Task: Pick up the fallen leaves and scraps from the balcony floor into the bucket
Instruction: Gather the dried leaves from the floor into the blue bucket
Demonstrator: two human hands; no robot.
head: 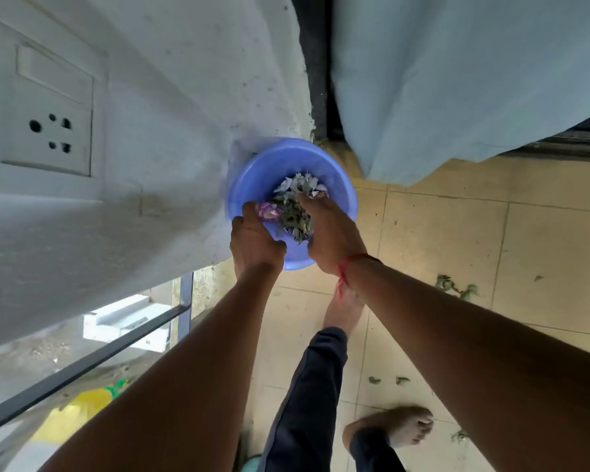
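Note:
A blue plastic bucket (269,168) stands on the tiled balcony floor against a white wall. Inside it lies a heap of green leaves and paper scraps (295,202). Both hands are over the bucket's near rim. My left hand (254,238) is curled around a clump of leaves and a pinkish scrap. My right hand (331,229) presses against the same clump from the other side, a red thread around its wrist. Loose leaves (455,287) remain on the floor to the right, with smaller leaf bits (389,380) nearer my feet.
A white wall with a switch and socket plate (46,127) fills the left. A pale blue curtain (457,80) hangs beyond the bucket. A black railing (92,362) borders the lower left. My bare feet (402,429) and dark trouser legs stand on the beige tiles (440,233).

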